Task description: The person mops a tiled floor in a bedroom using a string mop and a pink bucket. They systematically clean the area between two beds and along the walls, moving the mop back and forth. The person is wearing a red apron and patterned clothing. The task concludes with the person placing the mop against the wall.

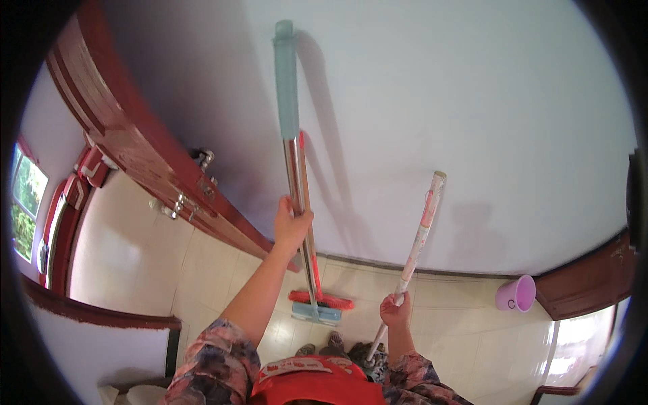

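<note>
My left hand (292,225) is wrapped around the shiny metal pole of a flat-headed mop (293,172). Its long grey-green grip (286,86) rises along the wall, and its pale blue head (316,313) rests on the floor. Close behind that pole stands a broom (315,268) with a thin handle and a red head (329,299); whether my fingers touch it too, I cannot tell. My right hand (396,310) grips a white patterned mop pole (417,248), tilted with its top towards the wall. A dark rag-like mop head (364,352) lies at its lower end, by my feet.
A pale wall (455,101) rises in front. On the left, a reddish wooden door (152,157) with metal handles stands ajar. A pink bucket (516,294) sits on the tiled floor (455,324) at right, beside a brown wooden furniture piece or panel (582,276).
</note>
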The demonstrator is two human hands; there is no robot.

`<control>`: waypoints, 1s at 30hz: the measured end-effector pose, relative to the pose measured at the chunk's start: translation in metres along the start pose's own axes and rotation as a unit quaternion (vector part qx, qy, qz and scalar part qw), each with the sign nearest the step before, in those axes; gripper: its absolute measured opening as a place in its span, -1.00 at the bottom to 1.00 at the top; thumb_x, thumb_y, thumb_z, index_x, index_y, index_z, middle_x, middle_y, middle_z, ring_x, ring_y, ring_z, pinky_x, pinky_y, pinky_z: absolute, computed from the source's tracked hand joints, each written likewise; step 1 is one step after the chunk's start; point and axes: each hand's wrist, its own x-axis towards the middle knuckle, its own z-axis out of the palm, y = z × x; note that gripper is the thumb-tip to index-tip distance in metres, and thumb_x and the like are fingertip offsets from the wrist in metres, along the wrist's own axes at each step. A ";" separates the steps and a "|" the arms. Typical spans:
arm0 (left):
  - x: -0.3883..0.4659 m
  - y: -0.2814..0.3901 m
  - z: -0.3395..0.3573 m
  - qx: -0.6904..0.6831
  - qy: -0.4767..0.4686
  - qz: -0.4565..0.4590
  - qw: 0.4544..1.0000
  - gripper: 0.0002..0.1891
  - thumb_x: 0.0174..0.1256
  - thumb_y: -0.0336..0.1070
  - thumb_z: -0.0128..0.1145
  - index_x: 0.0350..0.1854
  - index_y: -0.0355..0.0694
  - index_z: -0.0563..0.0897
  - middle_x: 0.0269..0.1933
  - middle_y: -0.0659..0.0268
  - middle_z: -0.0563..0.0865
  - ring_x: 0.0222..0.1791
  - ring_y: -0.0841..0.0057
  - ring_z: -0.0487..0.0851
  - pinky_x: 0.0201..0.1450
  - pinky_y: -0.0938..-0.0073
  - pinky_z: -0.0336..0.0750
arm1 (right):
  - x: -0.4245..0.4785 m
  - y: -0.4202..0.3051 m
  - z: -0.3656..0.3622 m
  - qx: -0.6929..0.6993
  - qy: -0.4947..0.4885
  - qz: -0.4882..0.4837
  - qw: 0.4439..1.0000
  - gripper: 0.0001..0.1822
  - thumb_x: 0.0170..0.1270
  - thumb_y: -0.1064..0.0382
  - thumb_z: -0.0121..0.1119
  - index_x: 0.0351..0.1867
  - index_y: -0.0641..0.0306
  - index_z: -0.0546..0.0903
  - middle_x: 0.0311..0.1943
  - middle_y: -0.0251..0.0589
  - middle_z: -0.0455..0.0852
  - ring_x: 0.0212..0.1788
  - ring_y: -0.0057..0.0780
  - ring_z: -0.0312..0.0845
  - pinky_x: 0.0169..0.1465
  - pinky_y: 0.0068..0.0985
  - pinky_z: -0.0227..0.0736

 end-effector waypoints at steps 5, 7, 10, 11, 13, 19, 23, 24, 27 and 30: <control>0.032 -0.025 0.000 0.018 -0.060 -0.045 0.997 -0.50 -0.21 -0.34 0.15 -0.13 -0.32 0.31 -0.27 0.23 0.49 -0.27 0.49 0.44 -0.20 0.52 0.31 | -0.034 0.004 -0.017 -0.136 0.013 0.114 0.984 -0.74 -0.02 0.10 -0.01 -0.51 0.28 0.44 -0.65 -0.38 0.45 -0.60 -0.58 0.35 -0.49 -0.68 0.31; 0.031 -0.019 -0.011 -0.025 -0.108 -0.030 0.993 -0.63 -0.19 -0.31 0.16 -0.26 -0.28 0.43 -0.31 0.27 0.49 -0.30 0.53 0.43 -0.21 0.51 0.30 | -0.060 0.013 -0.006 -0.170 0.059 0.125 0.976 -0.81 0.02 0.17 -0.04 -0.54 0.26 0.41 -0.68 -0.42 0.41 -0.64 -0.63 0.30 -0.55 -0.73 0.25; 0.030 -0.014 -0.002 -0.059 -0.150 0.013 0.987 -0.68 -0.21 -0.28 0.17 -0.33 -0.25 0.45 -0.43 0.31 0.50 -0.39 0.55 0.44 -0.27 0.52 0.30 | -0.075 0.002 -0.028 -0.169 0.053 0.132 0.975 -0.84 0.03 0.21 -0.05 -0.53 0.25 0.41 -0.66 -0.41 0.40 -0.62 -0.64 0.30 -0.55 -0.73 0.25; 0.026 -0.010 -0.001 -0.062 -0.163 0.015 0.985 -0.69 -0.21 -0.28 0.16 -0.35 -0.24 0.45 -0.47 0.32 0.50 -0.42 0.56 0.45 -0.29 0.53 0.30 | -0.079 0.002 -0.032 -0.169 0.058 0.133 0.975 -0.85 0.02 0.22 -0.05 -0.53 0.25 0.41 -0.66 -0.41 0.40 -0.62 -0.64 0.30 -0.56 -0.73 0.26; 0.014 -0.010 -0.008 -0.009 -0.130 -0.005 0.991 -0.74 -0.21 -0.31 0.14 -0.40 -0.24 0.45 -0.51 0.34 0.49 -0.45 0.58 0.44 -0.33 0.55 0.30 | -0.087 0.007 -0.036 -0.172 0.064 0.143 0.972 -0.88 0.01 0.24 -0.03 -0.52 0.24 0.42 -0.65 -0.41 0.40 -0.61 -0.64 0.29 -0.56 -0.72 0.26; -0.059 -0.020 -0.028 0.064 -0.011 0.047 0.997 -0.71 -0.18 -0.33 0.06 -0.32 -0.25 0.39 -0.54 0.24 0.49 -0.54 0.52 0.43 -0.41 0.51 0.34 | -0.081 0.035 -0.029 -0.320 0.047 0.128 0.938 -0.93 0.00 0.29 -0.03 -0.52 0.21 0.44 -0.65 -0.42 0.44 -0.62 -0.68 0.31 -0.55 -0.72 0.28; -0.107 -0.046 -0.084 0.073 0.060 0.079 0.992 -0.75 -0.13 -0.39 0.06 -0.34 -0.26 0.37 -0.54 0.27 0.46 -0.52 0.57 0.40 -0.41 0.54 0.33 | -0.073 0.081 -0.003 -0.391 0.014 0.169 0.905 -0.94 -0.01 0.29 -0.02 -0.53 0.20 0.44 -0.66 -0.43 0.44 -0.62 -0.68 0.32 -0.55 -0.72 0.27; -0.113 -0.050 -0.106 0.044 0.079 0.059 0.994 -0.77 -0.13 -0.40 0.06 -0.36 -0.26 0.37 -0.56 0.29 0.45 -0.53 0.59 0.39 -0.42 0.56 0.32 | -0.069 0.095 0.000 -0.405 0.000 0.180 0.896 -0.94 -0.01 0.29 -0.02 -0.53 0.19 0.44 -0.66 -0.43 0.44 -0.62 -0.67 0.32 -0.55 -0.72 0.27; -0.127 -0.040 -0.172 -0.095 0.107 0.045 0.989 -0.83 -0.10 -0.40 0.05 -0.44 -0.26 0.36 -0.59 0.36 0.42 -0.56 0.65 0.35 -0.48 0.61 0.29 | -0.059 0.132 0.015 -0.456 -0.044 0.216 0.862 -0.95 -0.01 0.30 -0.02 -0.54 0.19 0.43 -0.65 -0.42 0.44 -0.61 -0.65 0.31 -0.53 -0.72 0.27; -0.143 -0.012 -0.255 -0.099 0.163 0.079 0.979 -0.87 -0.09 -0.42 0.04 -0.50 -0.25 0.36 -0.60 0.41 0.41 -0.58 0.68 0.34 -0.52 0.63 0.27 | -0.068 0.187 0.026 -0.504 -0.053 0.226 0.832 -0.93 0.02 0.29 -0.04 -0.49 0.20 0.42 -0.63 -0.40 0.41 -0.60 -0.64 0.27 -0.50 -0.71 0.21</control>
